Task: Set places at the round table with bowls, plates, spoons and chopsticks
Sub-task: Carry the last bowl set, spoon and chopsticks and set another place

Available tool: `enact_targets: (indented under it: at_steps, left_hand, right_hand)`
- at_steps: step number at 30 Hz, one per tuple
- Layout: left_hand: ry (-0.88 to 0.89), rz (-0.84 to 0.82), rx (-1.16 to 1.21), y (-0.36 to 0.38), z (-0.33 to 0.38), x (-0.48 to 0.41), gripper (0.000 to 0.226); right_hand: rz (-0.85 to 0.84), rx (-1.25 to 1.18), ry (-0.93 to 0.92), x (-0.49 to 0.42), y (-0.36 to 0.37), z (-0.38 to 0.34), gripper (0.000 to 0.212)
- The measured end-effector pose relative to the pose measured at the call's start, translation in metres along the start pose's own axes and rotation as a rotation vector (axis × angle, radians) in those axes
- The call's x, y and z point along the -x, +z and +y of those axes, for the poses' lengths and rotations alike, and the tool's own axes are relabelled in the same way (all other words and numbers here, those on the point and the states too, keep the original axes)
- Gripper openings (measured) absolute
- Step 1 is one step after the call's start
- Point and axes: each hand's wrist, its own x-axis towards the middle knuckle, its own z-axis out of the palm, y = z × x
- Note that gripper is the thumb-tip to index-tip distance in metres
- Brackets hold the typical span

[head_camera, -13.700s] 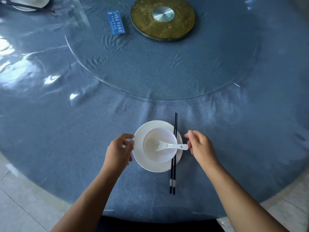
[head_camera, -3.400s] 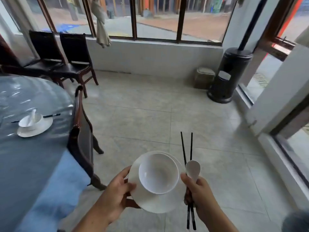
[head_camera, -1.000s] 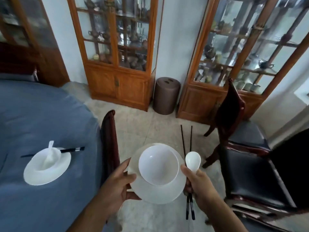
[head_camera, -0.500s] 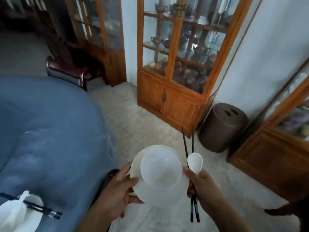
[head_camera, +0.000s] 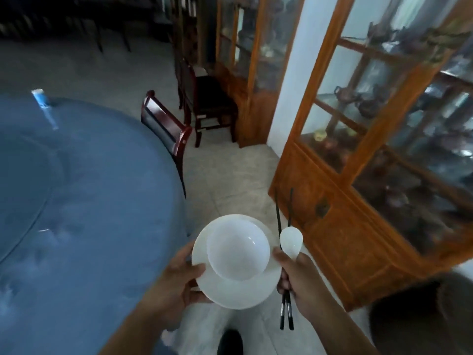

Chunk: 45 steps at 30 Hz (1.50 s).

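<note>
Head camera is showing the left hand [head_camera: 176,283] gripping the plate [head_camera: 238,288] carrying the bowl [head_camera: 238,248] at six o'clock; the right hand [head_camera: 302,280] is clasping spoon [head_camera: 291,239] and chopsticks [head_camera: 282,219]. Keeping the plate level is advisable while nearing the table [head_camera: 76,201] at nine o'clock.

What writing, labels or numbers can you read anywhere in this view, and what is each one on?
None can be read.
Blue card at the far edge of the round table: it may carry print, but it is too blurred and small to read.
White plate, bowl, spoon, chopsticks: no markings visible.
Wooden cabinets: no lettering visible.
</note>
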Motion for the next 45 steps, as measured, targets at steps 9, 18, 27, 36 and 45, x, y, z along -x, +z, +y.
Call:
enact_targets:
  at_steps: [9,18,27,36,45]
  left_hand:
    - [0.091,0.123,0.049,-0.006,0.106,-0.192,0.059]
    - [0.268,0.339,0.102,-0.048,0.212,-0.395,0.058]
    - [0.437,0.776,0.286,-0.121,0.304,-0.499,0.058]
    - [0.598,1.116,0.523,-0.234,0.327,-0.537,0.060]
    - [0.658,1.537,0.752,-0.274,0.337,-0.527,0.060]
  right_hand:
    - [-0.207,0.061,-0.028,-0.228,0.026,-0.133,0.021]
    - [-0.521,0.210,-0.137,-0.503,0.119,-0.266,0.027]
    - [-0.921,0.430,-0.097,-0.673,0.304,-0.384,0.030]
    - [-1.224,0.726,-0.136,-0.736,0.519,-0.399,0.019]
    - [-1.597,0.986,-0.039,-0.728,0.687,-0.360,0.019]
